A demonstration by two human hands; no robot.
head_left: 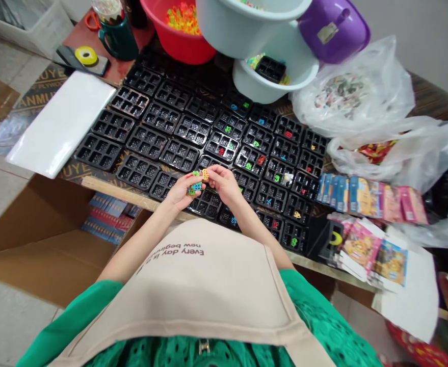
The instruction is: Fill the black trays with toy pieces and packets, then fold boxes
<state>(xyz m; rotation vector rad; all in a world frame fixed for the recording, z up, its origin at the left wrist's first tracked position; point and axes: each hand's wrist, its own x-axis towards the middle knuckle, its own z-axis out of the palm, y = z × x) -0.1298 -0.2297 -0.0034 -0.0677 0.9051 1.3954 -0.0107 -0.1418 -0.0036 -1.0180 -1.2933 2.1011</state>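
Observation:
My left hand (183, 192) is closed around several small plastic pieces (195, 187) in green, blue and red. Between the fingertips of my right hand (226, 182) is a small yellow-orange plastic piece (205, 175), close beside the left hand's bunch. Both hands are over black compartment trays (180, 155) laid in rows on the table. Trays to the right hold single small coloured pieces, such as a green one (248, 166) and a red one (221, 151). The trays on the left show bare compartments. My hands hide parts of the trays below them.
At the back stand a red basin (178, 43) of orange pieces, pale blue basins (275, 92) and a purple container (334, 30). Plastic bags (361, 97) and card packets (365, 196) are on the right. White sheets (61, 122) and a cardboard box (48, 255) are left.

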